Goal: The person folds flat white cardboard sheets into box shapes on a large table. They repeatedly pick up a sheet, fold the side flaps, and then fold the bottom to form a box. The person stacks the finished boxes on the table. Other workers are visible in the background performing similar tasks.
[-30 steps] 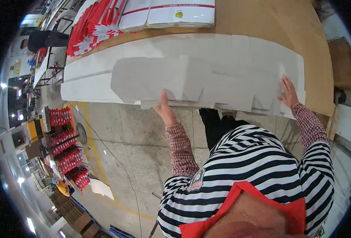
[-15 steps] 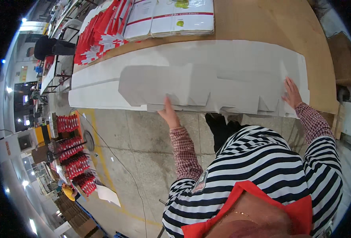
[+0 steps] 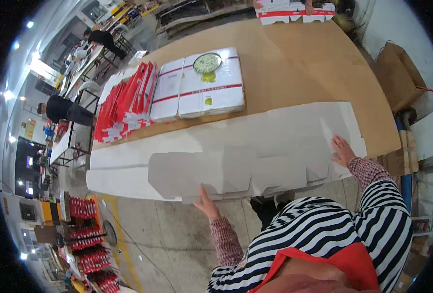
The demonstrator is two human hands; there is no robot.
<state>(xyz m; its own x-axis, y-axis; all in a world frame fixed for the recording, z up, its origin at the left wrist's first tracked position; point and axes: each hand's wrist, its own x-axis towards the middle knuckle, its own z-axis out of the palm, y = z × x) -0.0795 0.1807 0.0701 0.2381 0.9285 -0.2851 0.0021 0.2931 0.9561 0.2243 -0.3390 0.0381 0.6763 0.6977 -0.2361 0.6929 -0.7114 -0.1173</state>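
View now higher; left fingers at cardboard edge, hold unclear; right fingers loose, tabletop beyond

Red-and-white flat cartons fan out beside a white, red-banded stack ahead of the left fingers; racked red packages and a dark-clothed worker appear farther left, a brown box beyond the right fingers.
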